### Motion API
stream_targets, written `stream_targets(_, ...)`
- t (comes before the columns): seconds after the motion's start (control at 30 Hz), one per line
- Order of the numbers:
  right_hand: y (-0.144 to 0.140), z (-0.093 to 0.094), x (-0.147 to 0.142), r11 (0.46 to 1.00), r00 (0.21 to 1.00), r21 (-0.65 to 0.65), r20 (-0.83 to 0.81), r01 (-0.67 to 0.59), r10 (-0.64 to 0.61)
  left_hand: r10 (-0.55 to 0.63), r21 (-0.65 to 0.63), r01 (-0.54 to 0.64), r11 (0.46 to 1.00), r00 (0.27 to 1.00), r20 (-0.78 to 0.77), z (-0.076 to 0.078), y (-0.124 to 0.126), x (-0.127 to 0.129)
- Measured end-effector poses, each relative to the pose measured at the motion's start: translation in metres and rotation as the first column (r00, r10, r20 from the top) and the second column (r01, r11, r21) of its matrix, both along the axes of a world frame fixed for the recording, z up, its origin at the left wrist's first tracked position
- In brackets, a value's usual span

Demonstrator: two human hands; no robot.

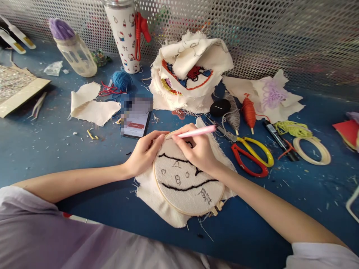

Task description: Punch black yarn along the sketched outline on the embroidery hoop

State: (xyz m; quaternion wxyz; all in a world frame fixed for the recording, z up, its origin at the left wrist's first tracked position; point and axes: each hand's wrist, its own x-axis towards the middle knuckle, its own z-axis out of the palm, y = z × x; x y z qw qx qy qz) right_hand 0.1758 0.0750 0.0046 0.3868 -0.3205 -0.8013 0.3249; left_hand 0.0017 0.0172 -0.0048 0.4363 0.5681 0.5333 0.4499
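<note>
An embroidery hoop point(171, 203) holds off-white woven cloth point(182, 201) stretched tight, with black yarn lines and pencilled marks on it. My left hand point(146, 151) grips the hoop's upper left rim, thumb on top and the other fingers partly hidden. In my right hand point(200, 149) is a slim pink punch needle point(198, 131), its handle slanting up to the right. Its tip, close to the hoop's top edge near my left thumb, is hidden by my fingers. Frayed cloth hangs out around the hoop, and its screw sits at the lower right.
Right of the hoop lie red-and-yellow-handled scissors point(249, 158), a marker point(277, 138), a tape roll point(312, 151) and yarn bundles point(248, 112). Beyond it are a phone point(136, 121), stacked embroidered cloths point(182, 99), a tumbler point(123, 37) and a bottle point(77, 56) before a perforated metal screen point(266, 33).
</note>
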Motion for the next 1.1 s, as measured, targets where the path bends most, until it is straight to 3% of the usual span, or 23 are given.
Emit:
stream_targets(0.13, -0.002, 0.002, -0.002, 1.0, 0.997, 0.02, 0.079, -0.023, 0.022, 0.003, 0.011, -0.003, 1.0, 1.0, 0.002, -0.002, 0.001, 0.0)
stream_targets(0.33, 0.002, -0.002, 0.004, 0.962, 0.963, -0.262, -0.229, 0.082, -0.144, 0.021, 0.035, -0.02, 0.999, 0.999, -0.028, 0.0, 0.001, 0.001)
stream_targets(0.5, 0.005, -0.003, 0.004, 0.949, 0.93, -0.309, -0.326, 0.063, -0.168, 0.081, 0.042, -0.079, 0.996, 0.996, -0.046, 0.001, -0.001, 0.003)
stream_targets(0.73, 0.0, -0.001, 0.001, 0.972, 0.976, -0.221, -0.178, 0.086, -0.127, 0.099, -0.029, -0.099, 0.995, 0.995, 0.001, -0.001, -0.003, 0.004)
stream_targets(0.87, 0.004, 0.006, 0.0, 0.986, 0.993, -0.16, -0.104, 0.035, -0.053, 0.073, -0.053, -0.071, 0.996, 0.997, 0.039, -0.001, -0.002, 0.003)
stream_targets(1.1, 0.021, 0.012, -0.002, 0.956, 0.997, -0.285, -0.025, -0.071, 0.066, 0.035, -0.073, -0.027, 0.997, 0.994, 0.102, -0.002, -0.002, 0.002)
